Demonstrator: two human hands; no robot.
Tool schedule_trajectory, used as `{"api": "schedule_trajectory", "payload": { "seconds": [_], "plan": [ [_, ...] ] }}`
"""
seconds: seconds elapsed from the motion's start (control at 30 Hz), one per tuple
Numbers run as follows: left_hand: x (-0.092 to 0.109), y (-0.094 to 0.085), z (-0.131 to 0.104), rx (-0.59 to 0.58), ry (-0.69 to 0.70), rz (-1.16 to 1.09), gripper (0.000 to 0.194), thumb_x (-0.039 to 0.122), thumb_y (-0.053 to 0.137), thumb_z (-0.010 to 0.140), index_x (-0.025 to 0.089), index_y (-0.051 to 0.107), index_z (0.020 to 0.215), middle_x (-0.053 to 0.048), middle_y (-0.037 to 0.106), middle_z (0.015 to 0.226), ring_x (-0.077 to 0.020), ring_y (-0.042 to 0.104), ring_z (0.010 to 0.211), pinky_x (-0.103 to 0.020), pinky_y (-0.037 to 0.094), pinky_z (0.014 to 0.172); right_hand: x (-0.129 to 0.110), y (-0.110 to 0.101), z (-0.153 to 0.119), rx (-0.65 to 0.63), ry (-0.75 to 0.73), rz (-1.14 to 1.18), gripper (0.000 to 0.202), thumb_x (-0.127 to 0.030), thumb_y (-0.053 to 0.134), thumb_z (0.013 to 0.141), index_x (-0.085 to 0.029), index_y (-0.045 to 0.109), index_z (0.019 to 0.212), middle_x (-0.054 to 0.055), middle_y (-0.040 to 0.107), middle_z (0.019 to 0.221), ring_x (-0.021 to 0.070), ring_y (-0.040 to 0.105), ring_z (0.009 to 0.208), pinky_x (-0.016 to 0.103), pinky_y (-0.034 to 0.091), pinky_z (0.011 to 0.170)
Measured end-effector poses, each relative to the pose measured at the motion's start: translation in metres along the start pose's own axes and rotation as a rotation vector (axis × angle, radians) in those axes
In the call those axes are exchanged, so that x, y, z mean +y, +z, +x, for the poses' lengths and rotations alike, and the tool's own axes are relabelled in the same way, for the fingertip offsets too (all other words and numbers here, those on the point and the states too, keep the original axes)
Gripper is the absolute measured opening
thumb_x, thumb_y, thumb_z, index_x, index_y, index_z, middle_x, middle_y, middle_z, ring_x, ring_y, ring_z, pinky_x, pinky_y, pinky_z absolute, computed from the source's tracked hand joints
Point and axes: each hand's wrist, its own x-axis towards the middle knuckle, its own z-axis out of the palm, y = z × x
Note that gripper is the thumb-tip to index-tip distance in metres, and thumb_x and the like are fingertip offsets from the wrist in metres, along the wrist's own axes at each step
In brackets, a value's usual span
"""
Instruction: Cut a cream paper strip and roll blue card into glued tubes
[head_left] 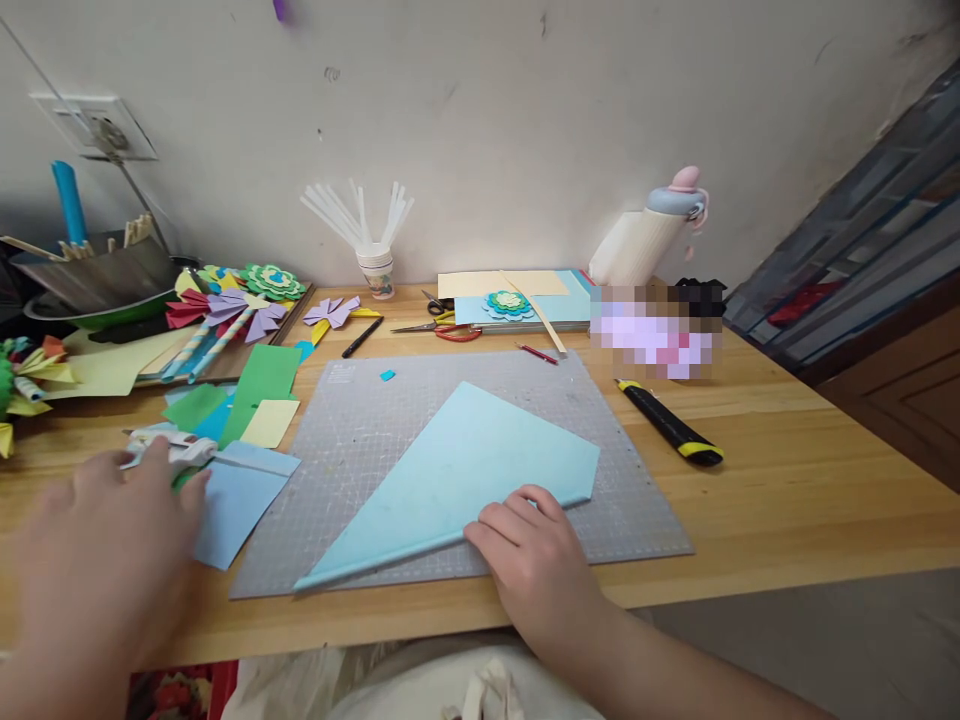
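Note:
A sheet of light blue paper (465,470) lies slantwise on the grey cutting mat (645,530), its near edge rolled into a thin tube. My right hand (536,545) is closed on that rolled edge, fingers curled over it right of the middle. On the left, my left hand (112,540) is smeared by motion, its fingertips at a white glue gun (180,447) with a pale glue stick out of its back. Whether the fingers grip the gun is unclear. Under the gun lie a blue paper piece (240,510) and green paper scraps (262,385).
A black and yellow utility knife (671,425) lies right of the mat. Behind it are a red pencil (538,353), scissors (457,332), a black pen (362,338) and a paper cup (376,270) of white sticks. Paper flowers (244,310) and a metal pot (97,275) stand left.

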Motion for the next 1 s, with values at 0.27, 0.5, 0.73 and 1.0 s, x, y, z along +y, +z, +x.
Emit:
{"api": "schedule_trajectory", "payload": {
  "seconds": [0.27,0.5,0.73,1.0],
  "plan": [
    [0.147,0.018,-0.082,0.211,0.753,-0.212,0.036,0.018,0.043,0.089,0.018,0.057,0.122,-0.003,0.066,0.118,-0.0192,0.057,0.107,-0.032,0.034,0.094,-0.002,-0.004,0.001,-0.019,0.0,0.018,0.03,-0.008,0.038,0.093,-0.018,0.062,0.078,0.002,0.053,0.065,0.0162,0.042,0.065,0.032,0.031,0.072],
    [0.148,0.041,-0.091,0.174,0.707,-0.202,0.036,0.018,0.035,0.093,0.019,0.068,0.106,-0.002,0.062,0.127,-0.0196,0.054,0.115,-0.036,0.028,0.099,-0.007,-0.011,-0.005,-0.073,0.04,0.052,0.024,-0.013,0.042,0.093,-0.017,0.065,0.093,0.005,0.063,0.078,0.0185,0.05,0.074,0.036,0.036,0.075],
    [0.149,0.043,-0.094,0.202,0.737,-0.146,0.036,0.021,0.035,0.094,0.017,0.068,0.109,-0.003,0.06,0.129,-0.0171,0.051,0.118,-0.036,0.03,0.097,-0.008,-0.028,-0.026,-0.3,-0.078,-0.12,0.054,-0.035,0.042,0.096,-0.002,0.041,0.138,0.018,0.04,0.145,0.0282,0.034,0.134,0.047,0.032,0.105],
    [0.158,0.039,-0.091,0.185,0.682,-0.115,0.037,0.021,0.034,0.094,0.014,0.067,0.111,-0.006,0.055,0.135,-0.0184,0.045,0.127,-0.038,0.021,0.111,-0.008,-0.02,-0.024,-0.429,0.049,-0.132,0.069,-0.049,0.046,0.091,-0.006,0.034,0.144,0.016,0.026,0.152,0.0294,0.025,0.14,0.047,0.033,0.111]
  ]
}}
